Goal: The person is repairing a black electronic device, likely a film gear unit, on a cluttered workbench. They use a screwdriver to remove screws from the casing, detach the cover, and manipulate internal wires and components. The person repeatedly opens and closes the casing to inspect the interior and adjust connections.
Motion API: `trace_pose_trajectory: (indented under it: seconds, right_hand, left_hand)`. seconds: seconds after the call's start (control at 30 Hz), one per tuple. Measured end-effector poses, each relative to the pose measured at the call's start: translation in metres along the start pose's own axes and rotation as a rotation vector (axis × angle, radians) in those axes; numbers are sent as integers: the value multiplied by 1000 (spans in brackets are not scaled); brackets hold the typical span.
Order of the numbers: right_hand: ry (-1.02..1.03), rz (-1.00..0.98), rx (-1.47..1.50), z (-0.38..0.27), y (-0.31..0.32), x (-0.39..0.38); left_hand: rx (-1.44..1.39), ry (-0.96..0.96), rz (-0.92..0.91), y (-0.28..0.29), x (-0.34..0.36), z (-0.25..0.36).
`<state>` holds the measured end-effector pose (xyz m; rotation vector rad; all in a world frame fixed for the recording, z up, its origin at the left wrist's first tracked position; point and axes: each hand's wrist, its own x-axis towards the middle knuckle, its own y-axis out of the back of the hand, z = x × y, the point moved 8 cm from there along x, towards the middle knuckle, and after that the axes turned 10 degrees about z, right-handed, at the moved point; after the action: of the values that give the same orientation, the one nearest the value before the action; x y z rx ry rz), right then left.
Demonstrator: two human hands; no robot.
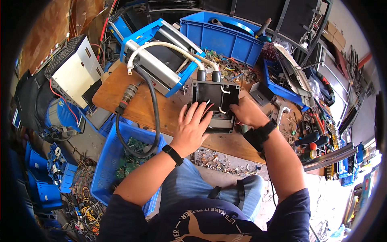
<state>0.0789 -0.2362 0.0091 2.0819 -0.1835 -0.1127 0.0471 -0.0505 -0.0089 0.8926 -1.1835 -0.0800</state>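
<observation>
An open black junction box (209, 92) lies on the wooden table in front of me. Two thick white cables (175, 47) leave its far side through black glands, and short white wires (225, 91) show inside. My left hand (192, 127) rests on the box's near left side, palm down with fingers spread. At the right side, my right hand (250, 113) is closed, with its fingertips at the box's inner edge. A dark, partly green piece shows under that hand; its kind is hidden.
A blue and silver framed unit (155, 60) stands at the far left of the table (108, 92), near a black cable with a metal connector (129, 94). Blue crates (221, 42) stand behind and below left. Scrap pieces and several tools (308, 139) lie to the right.
</observation>
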Motion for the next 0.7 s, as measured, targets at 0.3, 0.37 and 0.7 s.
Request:
trace_pose_trajectory:
  seconds: [0.3,0.37,0.7]
  right_hand:
    - [100,111,-204,7,1,-7]
    - [198,80,-270,-12,-2,-10]
    - [115,127,-81,6,2,-15]
  left_hand:
    - [-165,244,457,64,42,-16]
    - [-166,97,386,73,74,-19]
    - [-87,-44,-111,13,105,-13]
